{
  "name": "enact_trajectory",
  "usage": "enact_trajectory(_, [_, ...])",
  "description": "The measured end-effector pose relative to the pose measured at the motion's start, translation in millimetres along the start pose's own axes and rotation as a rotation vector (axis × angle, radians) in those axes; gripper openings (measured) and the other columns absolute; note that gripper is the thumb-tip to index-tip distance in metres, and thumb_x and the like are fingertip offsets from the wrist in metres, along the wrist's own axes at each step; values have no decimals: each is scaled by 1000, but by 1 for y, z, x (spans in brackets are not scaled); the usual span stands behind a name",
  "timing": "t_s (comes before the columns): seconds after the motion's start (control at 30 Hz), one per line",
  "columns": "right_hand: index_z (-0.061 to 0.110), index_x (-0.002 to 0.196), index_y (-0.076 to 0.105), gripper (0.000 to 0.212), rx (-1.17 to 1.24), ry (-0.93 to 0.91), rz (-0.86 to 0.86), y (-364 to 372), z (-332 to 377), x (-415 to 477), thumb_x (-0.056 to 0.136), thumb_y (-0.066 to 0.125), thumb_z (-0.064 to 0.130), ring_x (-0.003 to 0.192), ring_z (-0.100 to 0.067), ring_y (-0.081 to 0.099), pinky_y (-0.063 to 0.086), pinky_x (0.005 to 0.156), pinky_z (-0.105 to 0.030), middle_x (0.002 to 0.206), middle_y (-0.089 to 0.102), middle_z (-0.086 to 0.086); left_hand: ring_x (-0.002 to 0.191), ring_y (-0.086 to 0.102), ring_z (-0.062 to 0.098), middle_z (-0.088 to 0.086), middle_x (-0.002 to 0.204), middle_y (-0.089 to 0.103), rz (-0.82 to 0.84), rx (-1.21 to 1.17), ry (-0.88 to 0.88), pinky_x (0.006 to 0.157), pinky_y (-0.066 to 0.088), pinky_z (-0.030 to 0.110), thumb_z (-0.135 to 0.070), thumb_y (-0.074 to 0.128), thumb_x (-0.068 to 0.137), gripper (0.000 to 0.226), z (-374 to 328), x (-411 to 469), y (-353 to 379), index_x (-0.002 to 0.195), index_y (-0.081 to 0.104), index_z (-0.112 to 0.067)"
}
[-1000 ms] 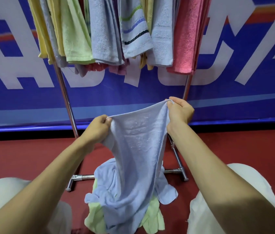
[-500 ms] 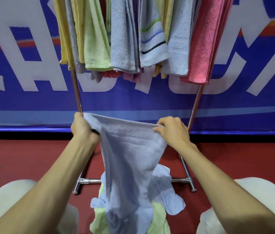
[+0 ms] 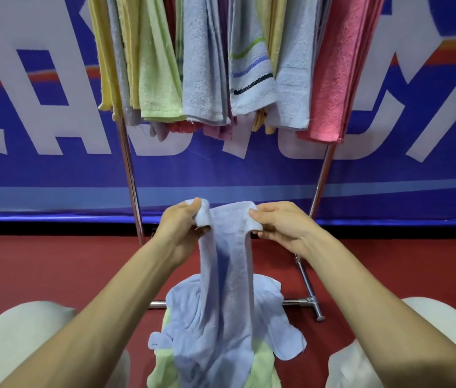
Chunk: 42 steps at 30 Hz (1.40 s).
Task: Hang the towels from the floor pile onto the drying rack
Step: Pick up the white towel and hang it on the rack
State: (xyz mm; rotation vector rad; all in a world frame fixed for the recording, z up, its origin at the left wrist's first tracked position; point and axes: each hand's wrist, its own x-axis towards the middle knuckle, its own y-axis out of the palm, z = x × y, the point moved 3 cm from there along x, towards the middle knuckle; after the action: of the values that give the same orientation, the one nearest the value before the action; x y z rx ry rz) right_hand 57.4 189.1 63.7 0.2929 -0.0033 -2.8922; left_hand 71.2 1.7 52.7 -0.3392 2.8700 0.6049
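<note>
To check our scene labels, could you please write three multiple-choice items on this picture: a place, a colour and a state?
1. Where on the rack does the pink towel hang? A left end B middle C right end
2. What colour is the held towel? A light blue B yellow C pink
3. How is the held towel gripped? A one hand only B both hands pinch it C neither hand
Answers: 1 C, it hangs furthest right. 2 A, it looks light blue. 3 B, left hand and right hand each pinch its top edge.
</note>
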Motion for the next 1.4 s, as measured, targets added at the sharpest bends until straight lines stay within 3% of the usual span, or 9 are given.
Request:
enact_trajectory(0.2, [1,95,68,10,2,-84,-84,6,4,0,87,65,-3,67,-11,60,54,61,-18,76,64,-4,68,47,21,12,78,52,161,181,50,73,43,32,-5,55,95,9,8,-11,13,94,60,3])
enact_trajectory(0.33, [4,85,71,5,-140,-166,-136,12,6,-4,81,73,2,67,-14,62,55,65,-22,73,67,-5,56,54,11,9,70,53,202,286,80,61,51,20,-1,59,91,11,13,-19,18,95,63,9])
enact_trajectory(0.47, [17,71,72,13,-275,-234,-173,14,6,-5,76,78,7,69,-17,67,56,64,-26,72,72,-6,57,62,10,16,80,60,163,252,60,59,54,17,2,61,89,23,15,-19,17,100,60,23])
enact_trajectory(0.73, [21,80,76,5,-510,-391,-170,21,8,-9,77,79,19,76,-6,71,59,77,-29,75,75,5,69,70,17,18,86,70,91,27,-41,62,58,19,7,61,86,8,13,-20,13,89,66,13])
enact_trajectory(0.87, [24,86,75,23,-606,-450,-64,30,9,-14,67,86,31,78,-5,69,56,74,-24,79,74,8,70,71,16,19,88,72,83,14,-67,59,57,19,4,61,87,10,12,-20,11,89,68,12])
enact_trajectory(1.03, [16,95,76,25,-632,-493,-30,27,9,-10,71,84,16,80,-5,69,55,79,-24,84,75,4,69,70,24,28,99,67,2,-75,-61,58,59,24,8,65,83,32,9,-21,10,112,52,9])
enact_trajectory(1.2, [13,92,77,15,-575,-479,-44,21,9,-8,77,80,15,81,-12,71,57,80,-30,82,75,-1,64,72,26,24,83,68,24,-121,-55,59,60,26,10,65,82,31,10,-24,13,106,48,0])
enact_trajectory(1.3, [16,87,77,12,-558,-450,-60,18,10,-7,78,77,9,82,-18,70,58,81,-34,82,75,-4,67,71,25,23,87,68,74,-54,-60,64,60,27,6,61,88,17,10,-23,13,102,55,2])
enact_trajectory(1.4, [20,83,76,19,-504,-442,-52,14,15,-7,78,75,2,75,-13,67,57,76,-30,80,74,-3,67,64,21,13,79,67,120,287,35,65,53,27,5,54,90,20,5,-20,12,107,60,-5])
